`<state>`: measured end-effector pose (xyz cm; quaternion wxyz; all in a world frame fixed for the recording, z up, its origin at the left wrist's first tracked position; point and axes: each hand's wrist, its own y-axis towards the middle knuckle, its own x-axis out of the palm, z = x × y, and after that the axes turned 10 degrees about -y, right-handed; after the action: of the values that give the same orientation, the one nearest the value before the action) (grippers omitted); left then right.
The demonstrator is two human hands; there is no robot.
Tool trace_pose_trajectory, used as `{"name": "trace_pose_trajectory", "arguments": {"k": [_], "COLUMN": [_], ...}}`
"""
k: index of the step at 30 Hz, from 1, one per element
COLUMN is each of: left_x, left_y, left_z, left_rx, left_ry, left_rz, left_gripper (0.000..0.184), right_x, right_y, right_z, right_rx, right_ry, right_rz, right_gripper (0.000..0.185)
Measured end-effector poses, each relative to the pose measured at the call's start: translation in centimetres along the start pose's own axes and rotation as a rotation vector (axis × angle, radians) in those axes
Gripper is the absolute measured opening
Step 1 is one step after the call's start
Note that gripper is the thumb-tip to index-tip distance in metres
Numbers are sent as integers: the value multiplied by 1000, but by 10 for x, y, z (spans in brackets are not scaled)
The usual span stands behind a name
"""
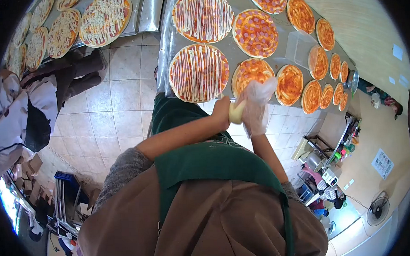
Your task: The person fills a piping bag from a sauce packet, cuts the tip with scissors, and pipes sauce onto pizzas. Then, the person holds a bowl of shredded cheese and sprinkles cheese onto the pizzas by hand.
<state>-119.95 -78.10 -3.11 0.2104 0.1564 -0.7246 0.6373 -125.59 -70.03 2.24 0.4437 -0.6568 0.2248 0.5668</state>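
A metal table carries rows of topped pizzas, two cream-striped pizzas at its left. At its near edge, beside the lower striped one, the right hand, in clear plastic, and the bare left hand meet, finger positions indeterminable. Between them sits a pale yellow item, touching both.

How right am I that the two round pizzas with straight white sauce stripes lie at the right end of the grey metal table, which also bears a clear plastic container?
Not quite: the head view shows the striped pizzas at the left end of the table. It does bear the clear plastic container.
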Motion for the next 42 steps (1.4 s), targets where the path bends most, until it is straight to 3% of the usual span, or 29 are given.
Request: {"name": "trace_pose_trajectory", "arguments": {"k": [2, 3, 5, 7, 9, 10, 12, 13, 14, 15, 17, 20, 23, 26, 27, 29, 33, 34, 38, 40, 42], "left_x": [-7, 6, 33, 60, 73, 59, 18, 4, -10, -8, -5, 58, 76, 47, 44, 42, 66, 73, 48, 32, 28], "left_y": [6, 8, 16, 23, 26, 32, 30, 25, 20, 19, 17, 12, 8, -2, -16, -18, 1, -3, 12, 11, 8], "left_z": [-5, 4, 26, 48, 56, 49, 25, 13, 2, -1, -6, 32, 46, 19, 18, 13, 30, 33, 7, -7, -10], "left_rx": [-29, -9, 80, 229, 8, 8, 359, 384, 409, 331, 197, 98, 37, 13, 42, 1, -6, 13, 71, 45, -52], "left_ry": [-6, -4, 130, 392, -68, -79, 783, 894, 1005, 845, 509, 261, 89, 42, 171, -2, 79, 42, 25, -27, -120], "left_rz": [-15, -40, -109, -167, -105, -154, -191, -175, -157, -141, -81, -77, -74, -93, -78, -31, -39, -50, -33, -43, -172], "left_gripper": [20, 20, 18, 15, 16, 17, 17, 17, 18, 18, 20, 24, 30, 33, 32, 20, 28, 29, 31, 32, 30], "right_x": [13, -5, -40, -61, -60, -59, -51, -46, -41, -35, -33, -62, -51, -54, -52, -40, -24, -42, -11, 56, 64], "right_y": [-2, 1, 21, 55, 52, 52, 30, 17, 12, 7, 7, 42, 44, 17, 13, 9, 40, 41, 21, 7, -4], "right_z": [4, -1, -8, -12, -11, -11, -10, -10, -11, -13, -11, -9, -5, -8, -9, -6, 12, 2, 16, 38, 33], "right_rx": [16, -74, -143, -104, -83, -74, -52, -42, 41, 124, 135, 31, 252, 114, 83, 73, -109, 139, -37, 112, 192], "right_ry": [42, -248, -356, 15, -27, -50, -103, -129, 68, 265, 303, -145, 564, 109, -11, -147, -161, 139, -213, 411, 1068], "right_rz": [34, 141, 291, 364, 343, 337, 248, 201, 157, 110, 109, 54, 148, 91, 82, 84, 403, 249, 434, 274, 250], "right_gripper": [46, 46, 38, 26, 25, 24, 30, 34, 34, 34, 33, 30, 32, 39, 41, 44, 48, 27, 28, 30, 29]}}
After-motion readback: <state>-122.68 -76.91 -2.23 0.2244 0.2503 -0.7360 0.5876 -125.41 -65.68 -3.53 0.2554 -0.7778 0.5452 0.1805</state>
